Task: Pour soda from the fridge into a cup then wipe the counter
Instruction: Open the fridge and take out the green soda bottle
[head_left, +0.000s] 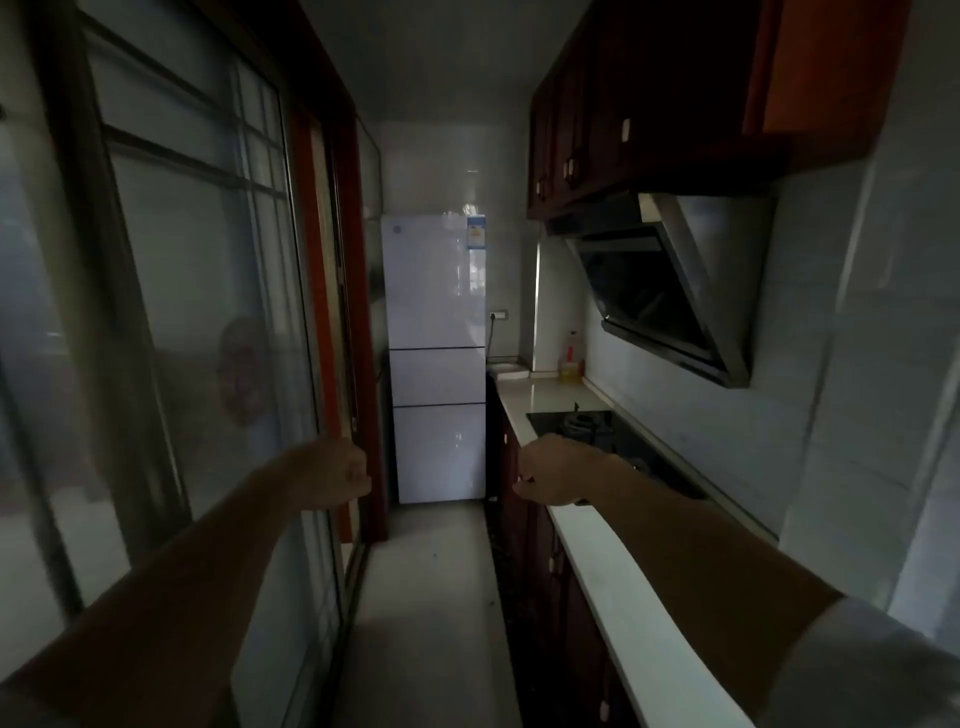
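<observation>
A tall white fridge with three closed doors stands at the far end of a narrow, dim kitchen. A white counter runs along the right wall toward it. Both my arms reach forward at mid height. My left hand is curled into a loose fist in front of the sliding door frame and holds nothing. My right hand hangs over the counter's front edge with its fingers curled down, also with nothing in it. No soda or cup shows.
A black gas hob is set into the counter under a slanted range hood. A yellow bottle stands at the counter's far end. Glass sliding doors line the left. Dark red cabinets hang above. The tiled floor runs to the fridge.
</observation>
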